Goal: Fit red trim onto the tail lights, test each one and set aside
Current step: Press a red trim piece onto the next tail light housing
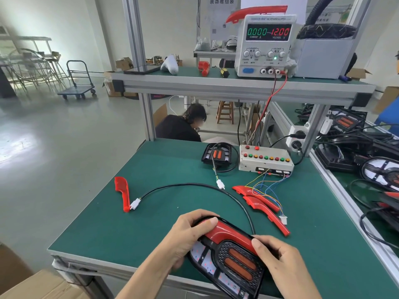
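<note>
A black tail light (234, 263) with two orange lenses is held tilted over the near table edge. A curved red trim (228, 234) lies along its upper edge. My left hand (187, 236) grips the light's left end, thumb pressing on the trim. My right hand (280, 257) grips the right side, thumb on the trim's lower end. The light's black cable (194, 185) arcs across the mat to a white connector (135, 204). Two spare red trims (262, 205) lie at the right, another red trim (122, 193) at the left.
A button test box (265, 158) with loose coloured wires sits at the back, a second tail light (217, 155) beside it. The power supply (266, 45) on the upper shelf reads 12.00 V. More tail lights (367, 160) fill the right bench. A person sits beyond the table.
</note>
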Motion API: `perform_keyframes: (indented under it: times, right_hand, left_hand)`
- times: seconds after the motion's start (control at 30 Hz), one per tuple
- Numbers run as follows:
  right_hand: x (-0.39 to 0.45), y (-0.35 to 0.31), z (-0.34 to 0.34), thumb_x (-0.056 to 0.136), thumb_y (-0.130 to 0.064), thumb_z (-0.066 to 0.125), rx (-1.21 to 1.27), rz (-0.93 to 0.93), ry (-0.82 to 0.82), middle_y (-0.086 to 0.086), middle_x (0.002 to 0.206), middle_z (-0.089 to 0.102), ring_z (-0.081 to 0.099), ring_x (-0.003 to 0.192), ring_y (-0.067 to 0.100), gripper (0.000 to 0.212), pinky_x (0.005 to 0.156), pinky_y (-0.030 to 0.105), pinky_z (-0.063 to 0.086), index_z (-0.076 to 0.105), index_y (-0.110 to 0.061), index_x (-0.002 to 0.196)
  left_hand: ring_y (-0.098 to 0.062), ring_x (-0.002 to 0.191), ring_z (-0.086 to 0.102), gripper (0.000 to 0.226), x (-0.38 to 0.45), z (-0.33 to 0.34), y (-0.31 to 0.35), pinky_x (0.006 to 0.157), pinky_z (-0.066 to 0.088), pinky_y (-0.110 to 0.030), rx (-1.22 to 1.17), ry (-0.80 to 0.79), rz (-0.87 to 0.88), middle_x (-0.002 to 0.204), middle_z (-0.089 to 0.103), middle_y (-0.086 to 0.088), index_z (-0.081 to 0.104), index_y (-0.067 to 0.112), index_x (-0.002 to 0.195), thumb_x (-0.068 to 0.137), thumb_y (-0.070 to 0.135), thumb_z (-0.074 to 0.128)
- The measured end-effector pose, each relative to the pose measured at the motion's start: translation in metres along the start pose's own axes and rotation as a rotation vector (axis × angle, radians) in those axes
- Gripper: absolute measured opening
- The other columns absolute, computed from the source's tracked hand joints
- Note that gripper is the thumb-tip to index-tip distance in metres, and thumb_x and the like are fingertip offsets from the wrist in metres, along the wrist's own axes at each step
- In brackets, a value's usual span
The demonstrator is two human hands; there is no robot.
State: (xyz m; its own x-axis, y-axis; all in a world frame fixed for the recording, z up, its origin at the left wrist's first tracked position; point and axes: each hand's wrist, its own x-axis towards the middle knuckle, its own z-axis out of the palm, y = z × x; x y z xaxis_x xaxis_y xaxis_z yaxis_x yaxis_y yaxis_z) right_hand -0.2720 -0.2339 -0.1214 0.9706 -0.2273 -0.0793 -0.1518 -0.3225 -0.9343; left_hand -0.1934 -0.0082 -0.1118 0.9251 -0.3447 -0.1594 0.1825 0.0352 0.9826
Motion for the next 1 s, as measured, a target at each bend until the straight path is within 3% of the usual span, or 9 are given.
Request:
perform_keyframes:
  times: [0.07,0.23,0.4,0.5,0.57,0.73,0.93,1.0]
  right_hand:
    - [0.0,-0.001,0.001,0.092,-0.035,0.071,-0.001,-0.003,-0.001,-0.021,0.09,0.077,0.069,0.087,-0.008,0.009,0.08,0.018,0.048,0.08,-0.036,0.091]
    - [-0.002,0.0,0.002,0.093,-0.034,0.07,0.002,-0.001,0.011,-0.018,0.089,0.077,0.069,0.085,-0.005,0.009,0.081,0.017,0.049,0.079,-0.035,0.093]
    - [-0.004,-0.005,0.008,0.094,-0.033,0.068,0.035,0.03,0.017,-0.015,0.084,0.077,0.068,0.079,-0.003,0.013,0.069,0.01,0.047,0.078,-0.037,0.086]
    - [-0.004,-0.015,0.015,0.085,-0.049,0.07,0.022,0.029,0.065,-0.022,0.082,0.074,0.063,0.081,-0.012,0.004,0.072,0.015,0.043,0.074,-0.049,0.084]
    - [-0.003,-0.019,0.018,0.079,-0.055,0.075,-0.018,0.016,0.075,-0.021,0.078,0.074,0.066,0.076,-0.009,0.006,0.074,0.02,0.047,0.073,-0.053,0.084]
    - [-0.004,-0.027,0.018,0.077,-0.048,0.082,0.005,0.016,0.042,-0.014,0.077,0.077,0.072,0.071,0.0,0.009,0.071,0.023,0.052,0.076,-0.052,0.084]
    - [0.006,-0.033,0.003,0.082,-0.065,0.069,-0.292,-0.066,-0.054,-0.03,0.082,0.073,0.066,0.08,-0.014,0.005,0.078,0.016,0.051,0.069,-0.064,0.087]
    - [0.011,-0.04,0.003,0.078,-0.079,0.057,-0.392,-0.116,-0.11,-0.035,0.086,0.07,0.064,0.085,-0.014,0.026,0.079,0.016,0.051,0.07,-0.062,0.092]
  left_hand:
    - [-0.023,0.089,0.073,0.044,0.001,0.0,-0.001,0.082,0.059,-0.036,-0.017,0.009,0.005,0.103,0.076,-0.012,0.077,0.02,0.105,0.072,0.049,0.083]
    - [-0.02,0.095,0.074,0.043,0.001,0.001,-0.006,0.086,0.058,-0.032,0.061,0.037,0.074,0.103,0.077,-0.004,0.077,0.025,0.107,0.077,0.055,0.078]
    - [-0.018,0.097,0.073,0.042,0.001,0.0,-0.005,0.089,0.058,-0.032,0.064,0.046,0.088,0.104,0.078,-0.003,0.078,0.025,0.106,0.076,0.055,0.078]
    - [-0.018,0.099,0.073,0.043,0.0,0.0,-0.003,0.088,0.057,-0.028,0.071,0.044,0.095,0.106,0.077,-0.001,0.077,0.025,0.107,0.077,0.056,0.079]
    - [-0.017,0.101,0.072,0.044,-0.001,0.0,-0.002,0.09,0.056,-0.029,0.096,0.032,0.111,0.107,0.077,0.0,0.077,0.026,0.108,0.078,0.057,0.079]
    - [-0.018,0.101,0.073,0.044,-0.004,0.001,0.003,0.087,0.056,-0.028,0.098,0.021,0.114,0.107,0.077,-0.001,0.077,0.026,0.108,0.079,0.058,0.079]
    - [-0.022,0.1,0.073,0.042,-0.003,0.002,0.005,0.088,0.056,-0.03,0.072,0.021,0.104,0.106,0.077,-0.005,0.078,0.023,0.106,0.078,0.053,0.08]
    - [-0.02,0.101,0.073,0.039,-0.003,0.004,0.006,0.087,0.056,-0.028,0.097,0.021,0.121,0.106,0.077,-0.003,0.078,0.024,0.105,0.079,0.052,0.078]
